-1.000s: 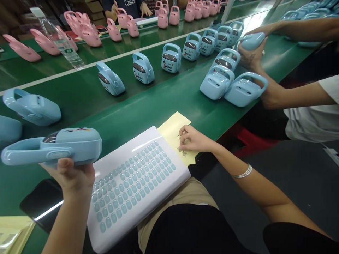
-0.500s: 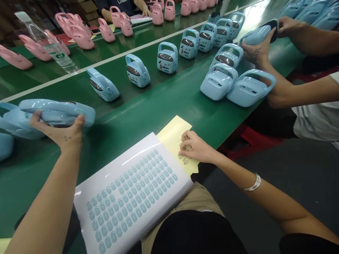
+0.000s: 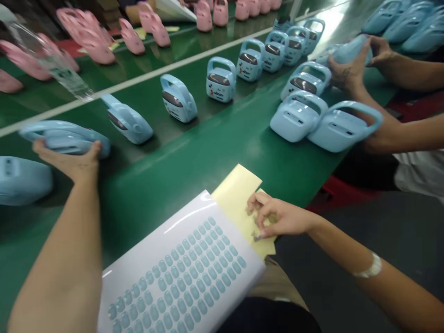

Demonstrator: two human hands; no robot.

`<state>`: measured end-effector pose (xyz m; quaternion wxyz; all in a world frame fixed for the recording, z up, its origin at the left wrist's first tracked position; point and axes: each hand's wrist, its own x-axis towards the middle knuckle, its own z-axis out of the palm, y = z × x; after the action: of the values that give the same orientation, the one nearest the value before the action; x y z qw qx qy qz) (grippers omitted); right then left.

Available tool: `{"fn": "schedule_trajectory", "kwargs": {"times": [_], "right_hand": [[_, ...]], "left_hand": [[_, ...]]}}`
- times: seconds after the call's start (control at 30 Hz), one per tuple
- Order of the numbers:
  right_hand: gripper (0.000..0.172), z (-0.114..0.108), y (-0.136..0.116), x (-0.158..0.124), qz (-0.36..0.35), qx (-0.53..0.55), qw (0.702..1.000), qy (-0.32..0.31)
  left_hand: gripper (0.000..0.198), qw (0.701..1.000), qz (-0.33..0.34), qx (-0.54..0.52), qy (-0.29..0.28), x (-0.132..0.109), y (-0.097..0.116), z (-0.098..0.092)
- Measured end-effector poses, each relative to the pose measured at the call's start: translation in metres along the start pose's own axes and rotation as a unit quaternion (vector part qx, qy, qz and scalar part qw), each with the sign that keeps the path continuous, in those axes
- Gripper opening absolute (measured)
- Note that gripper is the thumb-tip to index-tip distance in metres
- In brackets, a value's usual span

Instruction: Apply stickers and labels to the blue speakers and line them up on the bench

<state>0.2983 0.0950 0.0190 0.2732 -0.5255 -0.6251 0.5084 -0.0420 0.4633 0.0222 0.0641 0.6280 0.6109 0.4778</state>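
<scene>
My left hand is closed around a light-blue speaker with a carrying handle, holding it tipped over at the left side of the green bench. Thumb and fingers grip opposite ends of its body. My right hand is bent over a yellow sheet with small dark print, fingertips pinched at its surface. Whatever sits between those fingertips is too small to make out. Partly covering the yellow sheet lies a white sheet with rows of pale-blue oval stickers, one spot among the rows being bare.
Several blue speakers stand in a line along the green bench. More sit at the right, beside a co-worker's hands holding another. A blurred plastic bottle and pink speakers are across the white line.
The view has shifted, so the sheets appear lower. My left hand, still gripping the speaker, appears slightly further left and up. My right hand's fingers stay at the yellow sheet.
</scene>
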Motion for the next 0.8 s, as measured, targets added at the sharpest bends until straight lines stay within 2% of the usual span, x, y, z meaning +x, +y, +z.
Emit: {"fn": "schedule_trajectory", "kwargs": {"times": [0.1,0.27,0.33,0.4,0.43,0.47,0.5,0.53,0.6,0.7,0.8], "right_hand": [[0.037,0.001,0.002,-0.001,0.036,0.040,0.999,-0.005],[0.039,0.003,0.006,-0.001,0.066,0.056,0.996,0.013],[0.040,0.004,0.007,-0.001,0.062,0.061,0.996,0.022],[0.041,0.005,0.010,-0.001,0.060,0.063,0.996,0.030],[0.041,0.005,0.011,-0.001,0.061,0.063,0.996,0.035],[0.042,0.004,0.012,0.000,0.062,0.063,0.995,0.042],[0.043,0.004,0.013,0.000,0.065,0.063,0.995,0.050],[0.044,0.004,0.013,0.000,0.066,0.063,0.994,0.062],[0.047,0.003,0.012,0.001,0.063,0.066,0.992,0.084],[0.048,0.001,0.009,0.002,0.061,0.069,0.991,0.095],[0.047,0.001,0.006,0.003,0.060,0.065,0.991,0.097]], "left_hand": [[0.099,0.999,-0.025,0.022,0.021,0.006,-0.003,0.002],[0.101,0.999,-0.018,0.048,0.010,0.005,-0.004,-0.007],[0.103,0.998,0.001,0.060,0.033,-0.002,0.005,-0.011],[0.088,0.994,0.068,0.082,0.028,-0.008,0.023,-0.012],[0.072,0.989,0.116,0.093,0.005,-0.009,0.035,-0.011],[0.055,0.966,0.215,0.132,-0.056,-0.009,0.049,-0.009],[0.048,0.950,0.264,0.141,-0.091,-0.007,0.063,-0.006],[0.049,0.933,0.305,0.147,-0.121,-0.004,0.076,-0.002],[0.053,0.862,0.411,0.200,-0.219,0.004,0.098,0.007],[0.051,0.829,0.429,0.217,-0.286,0.010,0.109,0.014],[0.039,0.832,0.416,0.225,-0.289,0.007,0.098,0.008]]}}
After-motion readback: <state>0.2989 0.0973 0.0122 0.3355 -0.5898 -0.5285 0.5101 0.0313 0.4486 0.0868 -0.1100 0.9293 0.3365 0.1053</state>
